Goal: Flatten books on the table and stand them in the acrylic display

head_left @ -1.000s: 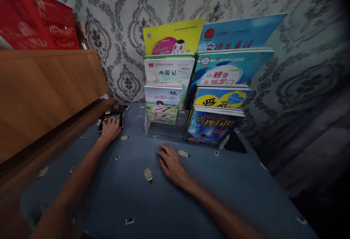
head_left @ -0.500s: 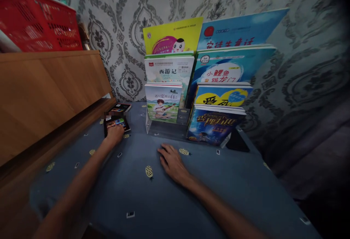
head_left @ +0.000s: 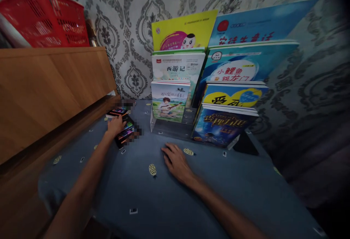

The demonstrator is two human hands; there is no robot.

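Note:
My left hand (head_left: 115, 124) rests on a small dark book (head_left: 126, 132) with a colourful cover, its fingers curled over the book's near edge. A second small book (head_left: 118, 112) lies just behind it on the blue cloth (head_left: 153, 195). My right hand (head_left: 176, 160) lies flat on the cloth with fingers stretched out, holding nothing. It sits in front of a clear tiered rack (head_left: 164, 128) filled with several picture books (head_left: 224, 124).
A wooden headboard-like panel (head_left: 46, 89) runs along the left, with a red plastic basket (head_left: 43, 18) on top. Patterned grey wallpaper (head_left: 131, 24) stands behind the rack. A dark flat object (head_left: 246, 147) lies at the rack's right foot.
My left hand has drawn the dark book to the right, away from the wooden panel and off the second book. My right hand has stayed flat in place.

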